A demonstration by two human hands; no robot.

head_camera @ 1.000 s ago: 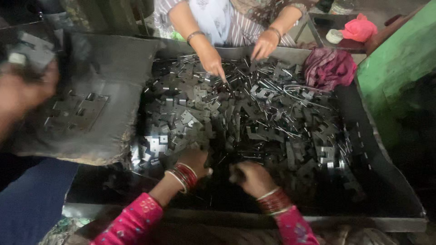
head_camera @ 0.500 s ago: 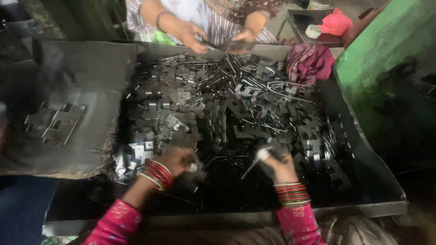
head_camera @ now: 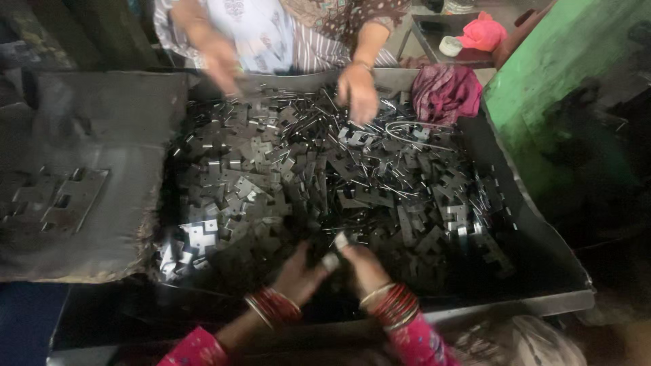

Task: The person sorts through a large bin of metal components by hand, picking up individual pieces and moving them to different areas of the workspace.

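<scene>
My left hand point(head_camera: 297, 274) and my right hand point(head_camera: 361, 263) are close together over the near edge of a heap of small dark stamped metal pieces point(head_camera: 305, 176). Both wear red bangles and pink sleeves. Their fingers are curled and meet on a small metal piece point(head_camera: 332, 259) between them; blur hides its shape. The heap fills a big, shallow black metal tray point(head_camera: 542, 298). Across the tray, another person's two hands point(head_camera: 359, 95) reach into the far side of the heap.
A dark sheet point(head_camera: 102, 135) to the left carries a few flat metal plates point(head_camera: 64, 196). A magenta cloth point(head_camera: 444, 91) lies at the tray's far right corner. A green wall point(head_camera: 542, 88) stands on the right, with a pink object point(head_camera: 483, 34) on a table behind.
My two hands have come together at the front of the heap. The view has shifted, and the other person's hands have moved back down onto the pieces.
</scene>
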